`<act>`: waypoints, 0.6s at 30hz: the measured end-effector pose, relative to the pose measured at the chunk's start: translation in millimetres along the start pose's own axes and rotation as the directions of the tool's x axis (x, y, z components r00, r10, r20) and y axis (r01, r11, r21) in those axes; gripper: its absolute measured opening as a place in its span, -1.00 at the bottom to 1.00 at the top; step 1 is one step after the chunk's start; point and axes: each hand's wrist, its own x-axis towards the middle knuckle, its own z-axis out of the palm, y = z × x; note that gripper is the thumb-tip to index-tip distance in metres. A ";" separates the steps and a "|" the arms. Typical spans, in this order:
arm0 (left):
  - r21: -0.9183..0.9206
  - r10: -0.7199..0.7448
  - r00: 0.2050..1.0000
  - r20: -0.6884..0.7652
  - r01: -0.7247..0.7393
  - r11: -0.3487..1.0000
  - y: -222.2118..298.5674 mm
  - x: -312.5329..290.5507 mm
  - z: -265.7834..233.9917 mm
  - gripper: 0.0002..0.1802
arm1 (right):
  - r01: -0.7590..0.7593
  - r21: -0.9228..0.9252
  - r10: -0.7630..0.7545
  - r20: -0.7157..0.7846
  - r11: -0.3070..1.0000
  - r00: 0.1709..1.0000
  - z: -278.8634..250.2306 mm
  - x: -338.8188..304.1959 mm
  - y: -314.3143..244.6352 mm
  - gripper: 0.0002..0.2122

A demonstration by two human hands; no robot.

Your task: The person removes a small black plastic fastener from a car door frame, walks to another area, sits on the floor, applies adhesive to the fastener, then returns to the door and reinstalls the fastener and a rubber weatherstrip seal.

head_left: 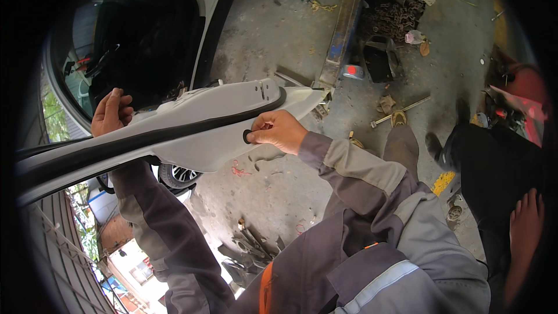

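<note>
A white car door (203, 134) seen along its edge crosses in front of me, with a long black rubber seal (168, 132) running along it. My right hand (282, 131) pinches a small round black plug (247, 136) against the door's white panel, just below the seal. On the door's far side is my left hand (112, 114), its forearm passing behind the door. Its fingers are loosely curled and a little apart, and nothing shows in them.
A car's dark window opening (133, 35) lies beyond the door. On the concrete floor are a long metal beam (340, 35), a heap of chain (395, 17), a T-shaped bar (401, 111) and scattered tools. Another person's dark-clothed leg (494, 168) is close on my right.
</note>
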 end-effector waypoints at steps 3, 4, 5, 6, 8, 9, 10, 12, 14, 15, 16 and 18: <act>0.003 0.000 1.000 0.001 0.000 1.000 0.1 0.2 0.2 -0.80 | -0.009 -0.045 0.009 0.005 0.999 1.000 -0.7 -0.1 -1.4 -0.88; 0.001 0.002 1.000 -0.003 -0.002 1.000 0.0 0.1 0.5 -0.80 | -0.011 -0.057 0.011 0.003 0.998 1.000 -0.8 -0.2 -2.3 -0.87; 0.000 0.003 1.000 -0.006 -0.003 1.000 0.0 -0.1 0.7 -0.80 | -0.009 -0.068 0.010 0.002 0.998 1.000 -0.9 -0.4 -3.1 -0.85; 0.001 0.005 1.000 -0.006 -0.005 1.000 0.2 -0.4 1.0 -0.80 | -0.008 -0.074 0.008 -0.001 0.997 1.000 -0.9 -0.5 -3.9 -0.84; 0.000 0.007 1.000 -0.012 -0.007 1.000 0.6 -1.3 1.6 -0.80 | -0.017 -0.130 0.013 -0.028 0.991 1.000 -1.1 -0.3 -5.1 -0.80; 0.001 0.013 1.000 -0.008 -0.013 1.000 1.0 -1.8 2.1 -0.80 | -0.028 -0.179 0.019 -0.052 0.983 0.998 -1.4 0.0 -5.3 -0.78; 0.001 0.016 1.000 -0.010 -0.016 1.000 1.4 -2.3 2.6 -0.79 | -0.039 -0.232 0.021 -0.080 0.972 0.997 -1.9 0.6 -5.3 -0.76; 0.012 0.017 1.000 -0.023 -0.017 1.000 2.5 -3.3 3.4 -0.79 | -0.037 -0.225 0.021 -0.071 0.974 0.997 -3.2 2.4 -4.4 -0.72; 0.026 0.020 0.999 -0.034 -0.019 0.999 3.3 -4.0 3.9 -0.78 | -0.038 -0.241 0.025 -0.058 0.970 0.998 -5.4 4.9 -2.5 -0.68; 0.026 0.011 0.999 -0.033 -0.010 1.000 3.5 -4.2 4.0 -0.78 | -0.030 -0.235 0.018 -0.054 0.971 0.998 -6.5 6.1 -1.3 -0.68; 0.019 0.012 1.000 -0.024 -0.011 1.000 3.7 -4.3 3.9 -0.78 | -0.028 -0.235 0.017 -0.047 0.972 0.999 -7.7 7.5 -0.1 -0.68; 0.018 0.015 1.000 -0.015 -0.015 1.000 3.9 -4.4 3.3 -0.78 | -0.024 -0.183 0.018 -0.034 0.983 0.999 -9.2 9.5 2.1 -0.67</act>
